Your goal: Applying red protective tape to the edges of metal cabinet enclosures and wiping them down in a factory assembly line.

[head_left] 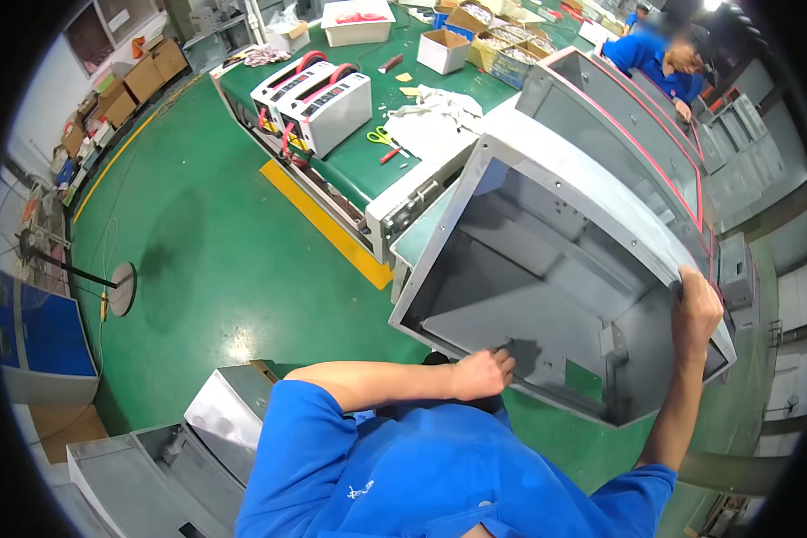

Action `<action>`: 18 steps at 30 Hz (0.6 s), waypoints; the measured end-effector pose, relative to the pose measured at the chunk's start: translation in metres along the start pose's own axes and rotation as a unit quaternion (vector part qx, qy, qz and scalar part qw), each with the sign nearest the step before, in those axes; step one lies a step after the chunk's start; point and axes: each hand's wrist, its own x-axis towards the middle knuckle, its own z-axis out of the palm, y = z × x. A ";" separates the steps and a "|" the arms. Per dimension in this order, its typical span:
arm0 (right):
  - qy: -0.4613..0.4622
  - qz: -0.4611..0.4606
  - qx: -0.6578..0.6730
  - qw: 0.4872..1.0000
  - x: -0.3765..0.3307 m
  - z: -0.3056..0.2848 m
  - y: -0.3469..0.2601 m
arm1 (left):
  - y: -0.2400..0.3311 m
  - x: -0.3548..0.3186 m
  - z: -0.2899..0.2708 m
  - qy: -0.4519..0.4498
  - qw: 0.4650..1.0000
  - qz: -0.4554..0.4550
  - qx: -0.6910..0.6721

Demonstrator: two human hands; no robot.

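Observation:
A large grey sheet-metal cabinet [574, 175] stands tilted in front of me, its open side toward my body. My right hand [698, 314] is closed round the rim at its right end. Closed in a fist, my left hand [484, 373] is at the near lower rim, in front of the cavity. A small dark tip shows just above its fingers, but I cannot make out what it belongs to. Inside the cabinet are a bracket near the right end, several small holes and a square cutout through which green floor shows.
Behind the cabinet, a green-topped conveyor bench [350, 175] carries white machines [327, 112], green scissors [381, 136] and a white cloth [435, 117]. More grey cabinets with red edging [614, 125] stand at right, near a co-worker in blue [655, 58]. Metal housings [152, 475] sit at lower left.

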 end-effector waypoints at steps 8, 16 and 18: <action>-0.076 0.006 0.039 0.996 0.040 0.061 0.035 | 0.011 0.022 -0.104 -0.003 0.995 -0.025 -0.101; -0.161 0.054 0.118 0.978 0.030 0.183 0.074 | -0.047 0.079 -0.117 -0.010 0.992 -0.008 -0.126; -0.159 0.062 0.134 0.976 0.026 0.195 0.076 | -0.049 0.081 -0.117 0.043 0.997 -0.013 -0.060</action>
